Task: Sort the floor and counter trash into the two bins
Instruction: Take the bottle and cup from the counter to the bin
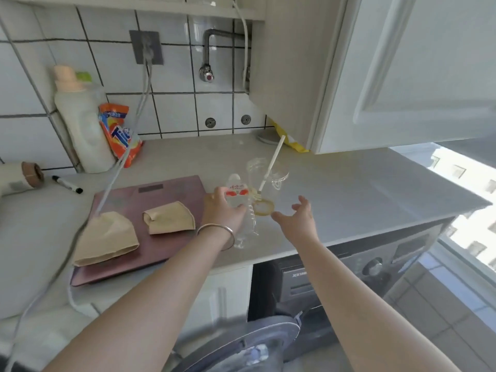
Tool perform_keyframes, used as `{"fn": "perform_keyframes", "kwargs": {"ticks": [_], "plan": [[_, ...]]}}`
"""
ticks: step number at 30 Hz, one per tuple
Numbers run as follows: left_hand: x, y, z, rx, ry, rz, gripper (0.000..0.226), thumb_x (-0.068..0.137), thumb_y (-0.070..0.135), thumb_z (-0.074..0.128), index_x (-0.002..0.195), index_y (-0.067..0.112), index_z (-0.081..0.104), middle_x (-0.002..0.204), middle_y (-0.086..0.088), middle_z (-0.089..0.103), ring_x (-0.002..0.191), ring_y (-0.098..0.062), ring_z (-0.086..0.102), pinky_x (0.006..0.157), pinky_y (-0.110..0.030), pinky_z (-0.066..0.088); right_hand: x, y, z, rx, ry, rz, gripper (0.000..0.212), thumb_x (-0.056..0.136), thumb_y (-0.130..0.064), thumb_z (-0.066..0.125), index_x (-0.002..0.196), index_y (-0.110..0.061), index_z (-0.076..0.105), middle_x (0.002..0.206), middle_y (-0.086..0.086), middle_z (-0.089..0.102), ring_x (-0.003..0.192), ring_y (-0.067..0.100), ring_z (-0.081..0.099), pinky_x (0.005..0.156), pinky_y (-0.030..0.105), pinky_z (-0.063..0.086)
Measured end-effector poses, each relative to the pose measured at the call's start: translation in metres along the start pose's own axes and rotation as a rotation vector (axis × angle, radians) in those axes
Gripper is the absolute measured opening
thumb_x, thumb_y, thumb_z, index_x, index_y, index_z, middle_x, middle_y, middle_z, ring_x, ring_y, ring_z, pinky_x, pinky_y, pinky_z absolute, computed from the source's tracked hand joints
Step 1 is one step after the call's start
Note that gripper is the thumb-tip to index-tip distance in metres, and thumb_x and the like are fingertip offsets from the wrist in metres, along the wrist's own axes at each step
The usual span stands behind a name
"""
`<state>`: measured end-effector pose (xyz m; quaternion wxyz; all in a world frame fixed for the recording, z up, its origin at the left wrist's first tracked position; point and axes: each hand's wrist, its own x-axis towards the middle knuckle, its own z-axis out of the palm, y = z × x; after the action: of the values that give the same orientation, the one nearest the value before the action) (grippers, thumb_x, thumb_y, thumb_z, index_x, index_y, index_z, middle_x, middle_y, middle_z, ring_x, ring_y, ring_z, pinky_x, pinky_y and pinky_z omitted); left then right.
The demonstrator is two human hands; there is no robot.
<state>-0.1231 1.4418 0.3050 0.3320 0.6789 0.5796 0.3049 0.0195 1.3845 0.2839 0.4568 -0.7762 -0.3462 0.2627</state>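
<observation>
On the pale surface (335,189) a clear plastic water bottle (243,208) with a red-and-white label lies on its side, and the left hand (224,208) is wrapped around its upper part, fingers curled over the label. A metal bangle (217,232) sits on that wrist. Just beside the bottle, to the right, a clear plastic cup (265,183) lies tipped over with a white straw (272,162) sticking up out of it and a yellowish residue at its base. The right hand (298,218) hovers near the cup with fingers spread and relaxed, holding nothing and not touching it. To the left, a dark red bathroom scale (150,210) lies flat on the surface with two crumpled brown paper bags (139,226) on top of it, one at its near left corner and one nearer its middle. Further back against the tiled wall stand a white detergent bottle (80,124) and an orange Tide packet (120,135), with a black marker (67,184) lying in front of them. Below the surface edge, a dark washing machine (349,275) is visible.
</observation>
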Motion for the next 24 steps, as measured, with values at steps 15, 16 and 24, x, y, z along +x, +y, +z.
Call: {"fn": "perform_keyframes", "kwargs": {"ticks": [15,16,24], "plan": [[0.062,-0.002,0.039,-0.149,-0.097,-0.405,0.074,0.057,0.037,0.075,0.12,0.014,0.044,0.11,-0.003,0.058,0.098,-0.023,0.06,0.08,-0.029,0.049,0.086,0.002,0.019,-0.023,-0.295,-0.199,0.079,0.07,-0.024,0.081,0.132,-0.024,0.032,0.13,-0.002,0.049,0.116,0.018,0.049,0.087,0.03,0.043],[0.061,-0.004,0.037,-0.163,-0.107,-0.393,0.066,0.06,0.035,0.075,0.116,0.014,0.047,0.106,-0.002,0.059,0.092,-0.021,0.06,0.074,-0.028,0.047,0.083,0.003,0.017,-0.02,-0.292,-0.219,0.08,0.069,-0.025,0.081,0.132,-0.026,0.032,0.132,-0.001,0.049,0.119,0.019,0.049,0.09,0.031,0.044],[0.026,-0.001,0.012,-0.359,-0.275,-0.203,0.065,0.046,0.034,0.064,0.104,0.007,0.059,0.07,-0.003,0.053,0.057,-0.019,0.048,0.057,-0.028,0.039,0.023,0.003,-0.008,0.024,-0.209,-0.263,0.081,0.067,-0.036,0.081,0.129,-0.03,0.031,0.135,-0.001,0.048,0.121,0.015,0.048,0.095,0.033,0.045]]}}
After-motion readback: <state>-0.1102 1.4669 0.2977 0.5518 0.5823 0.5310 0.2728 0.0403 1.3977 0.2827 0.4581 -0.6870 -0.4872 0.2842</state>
